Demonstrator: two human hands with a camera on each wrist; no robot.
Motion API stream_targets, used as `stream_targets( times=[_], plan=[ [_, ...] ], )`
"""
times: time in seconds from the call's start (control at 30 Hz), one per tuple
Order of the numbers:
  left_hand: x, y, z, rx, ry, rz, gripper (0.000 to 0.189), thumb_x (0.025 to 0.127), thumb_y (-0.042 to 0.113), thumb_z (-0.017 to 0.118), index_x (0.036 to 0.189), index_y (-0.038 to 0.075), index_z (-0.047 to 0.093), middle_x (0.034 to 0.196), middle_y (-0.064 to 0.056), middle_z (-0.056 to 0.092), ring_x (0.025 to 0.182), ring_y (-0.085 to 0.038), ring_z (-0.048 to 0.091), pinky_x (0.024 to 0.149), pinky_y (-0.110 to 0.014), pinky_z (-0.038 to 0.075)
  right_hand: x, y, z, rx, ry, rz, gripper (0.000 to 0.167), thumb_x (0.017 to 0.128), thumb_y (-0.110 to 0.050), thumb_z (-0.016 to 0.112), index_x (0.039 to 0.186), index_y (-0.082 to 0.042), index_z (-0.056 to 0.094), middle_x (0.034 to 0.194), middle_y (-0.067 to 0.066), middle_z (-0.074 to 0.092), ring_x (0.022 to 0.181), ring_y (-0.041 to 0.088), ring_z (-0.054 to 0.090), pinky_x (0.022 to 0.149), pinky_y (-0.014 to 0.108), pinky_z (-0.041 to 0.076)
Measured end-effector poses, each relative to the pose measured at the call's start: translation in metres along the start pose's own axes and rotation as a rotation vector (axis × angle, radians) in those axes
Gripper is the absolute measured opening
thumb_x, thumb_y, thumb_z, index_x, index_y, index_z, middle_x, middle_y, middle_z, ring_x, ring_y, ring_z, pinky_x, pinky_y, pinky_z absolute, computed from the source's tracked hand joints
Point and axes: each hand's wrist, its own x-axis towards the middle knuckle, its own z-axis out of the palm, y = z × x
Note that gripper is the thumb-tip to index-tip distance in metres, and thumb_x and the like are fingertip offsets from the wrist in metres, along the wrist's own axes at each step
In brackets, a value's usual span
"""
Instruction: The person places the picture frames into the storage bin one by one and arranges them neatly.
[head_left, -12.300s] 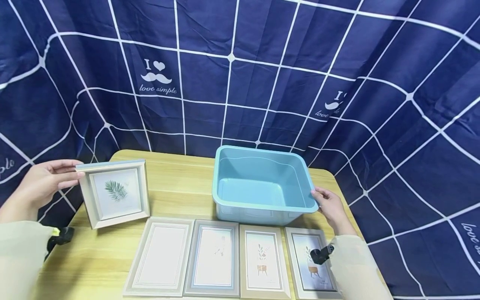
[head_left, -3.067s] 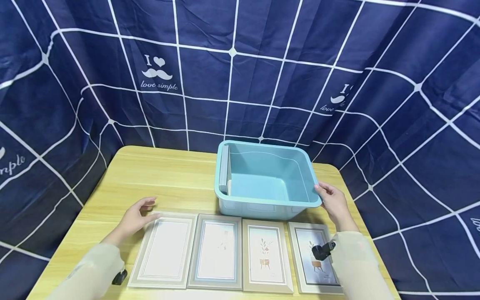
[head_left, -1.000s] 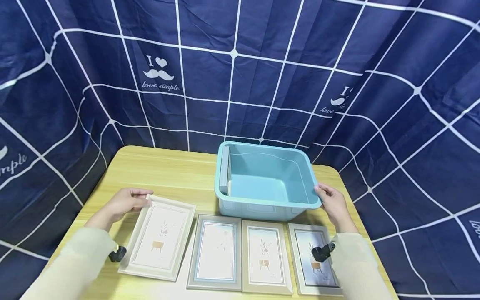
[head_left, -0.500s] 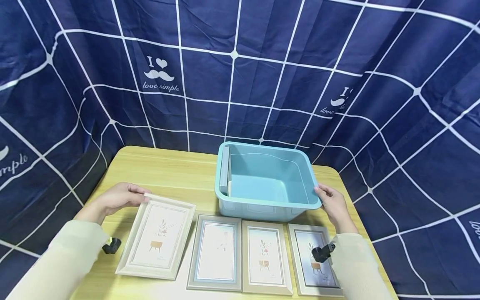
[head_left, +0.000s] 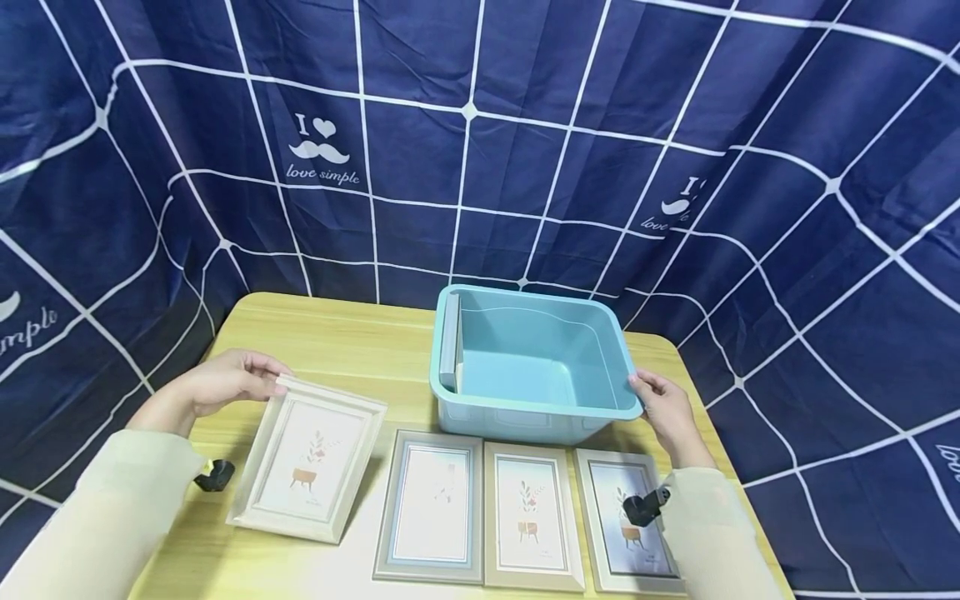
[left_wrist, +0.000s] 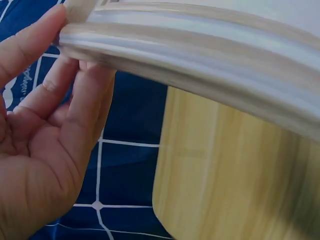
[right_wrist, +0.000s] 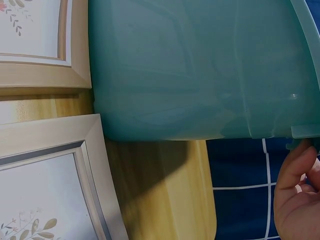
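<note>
My left hand (head_left: pixel 225 383) pinches the upper left corner of a cream picture frame (head_left: pixel 310 467) with a potted-plant print. That frame leans up off the table at its far edge; in the left wrist view, thumb and fingers (left_wrist: pixel 92 92) grip its moulding (left_wrist: pixel 200 65). My right hand (head_left: pixel 667 408) holds the rim of a blue plastic tub (head_left: pixel 517 421) at its right side. Inside the tub, against its left wall, a picture frame (head_left: pixel 450 342) stands on edge.
Three more picture frames lie flat in a row before the tub: a grey one (head_left: pixel 382 508), a beige one (head_left: pixel 493 517) and a pale one (head_left: pixel 600 533) partly under my right forearm. A wooden table (head_left: pixel 337 333) bears everything. Dark blue gridded cloth (head_left: pixel 412 142) hangs behind.
Earlier the leafy square frame went from my left hand into the tub. Since then my left hand has taken the leftmost frame and raised it, shifting it left. My right hand stays on the rim.
</note>
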Motion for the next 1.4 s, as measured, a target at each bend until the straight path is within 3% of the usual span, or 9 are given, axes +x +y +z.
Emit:
stream_targets(
  times=[0.13,0.27,0.37,0.47,0.6,0.8,1.07,1.4],
  plan=[
    [-0.002,0.004,-0.006,0.013,-0.016,0.061,0.017,0.088,-0.004,0.058,0.104,-0.002,0.066,0.09,0.001,0.069,0.083,-0.011,0.063,0.077,-0.023,0.053,-0.003,0.0,0.001,-0.008,0.005,0.01,0.057,0.098,-0.027,0.054,0.139,0.01,0.04,0.097,-0.004,0.057,0.082,0.001,0.058,0.072,0.017,0.053],
    [-0.005,0.009,-0.011,0.055,0.004,0.167,0.022,0.087,-0.008,0.057,0.101,0.004,0.068,0.09,0.001,0.069,0.083,-0.01,0.063,0.075,-0.021,0.053,-0.005,-0.001,0.002,-0.013,0.01,0.013,0.056,0.098,-0.027,0.054,0.138,0.009,0.04,0.099,-0.002,0.056,0.082,0.001,0.058,0.072,0.017,0.053],
    [-0.008,0.013,-0.015,0.06,0.058,0.232,0.028,0.086,-0.011,0.056,0.099,0.009,0.069,0.089,0.001,0.07,0.082,-0.009,0.063,0.074,-0.02,0.053,-0.007,0.0,0.003,-0.012,0.014,0.011,0.056,0.098,-0.027,0.054,0.139,0.009,0.04,0.098,-0.004,0.057,0.082,0.0,0.058,0.072,0.017,0.053],
    [-0.011,0.02,-0.018,0.052,0.151,0.247,0.032,0.085,-0.012,0.057,0.097,0.014,0.07,0.088,0.002,0.07,0.081,-0.008,0.063,0.073,-0.019,0.053,-0.009,0.0,0.003,-0.006,0.015,0.011,0.057,0.098,-0.027,0.054,0.139,0.009,0.04,0.097,-0.006,0.057,0.081,-0.001,0.058,0.073,0.017,0.053],
    [-0.015,0.028,-0.023,-0.017,0.239,0.273,0.036,0.084,-0.015,0.057,0.094,0.016,0.071,0.085,0.002,0.07,0.078,-0.007,0.064,0.071,-0.017,0.052,-0.011,-0.001,0.004,0.006,0.016,0.006,0.058,0.097,-0.027,0.055,0.139,0.01,0.039,0.097,-0.007,0.057,0.081,-0.001,0.058,0.073,0.016,0.053],
    [-0.019,0.043,-0.03,-0.144,0.285,0.327,0.036,0.084,-0.017,0.058,0.095,0.013,0.073,0.084,0.001,0.071,0.076,-0.007,0.064,0.068,-0.015,0.051,-0.014,0.0,0.005,0.016,0.031,0.002,0.057,0.097,-0.026,0.056,0.138,0.01,0.04,0.095,-0.008,0.057,0.08,-0.002,0.058,0.072,0.016,0.053],
    [-0.02,0.068,-0.031,-0.236,0.396,0.391,0.036,0.083,-0.02,0.057,0.091,0.01,0.074,0.083,0.0,0.071,0.074,-0.006,0.064,0.068,-0.013,0.051,-0.016,0.0,0.007,0.015,0.036,0.0,0.056,0.098,-0.025,0.054,0.138,0.011,0.039,0.096,-0.006,0.058,0.08,-0.002,0.058,0.072,0.016,0.053],
    [-0.011,0.098,-0.026,-0.531,0.551,0.55,0.032,0.078,-0.026,0.058,0.089,0.0,0.073,0.079,-0.005,0.07,0.073,-0.01,0.065,0.067,-0.016,0.054,-0.015,0.0,0.012,0.011,0.052,0.01,0.057,0.097,-0.027,0.056,0.138,0.01,0.04,0.096,-0.007,0.057,0.08,-0.002,0.058,0.072,0.016,0.053]
  ],
)
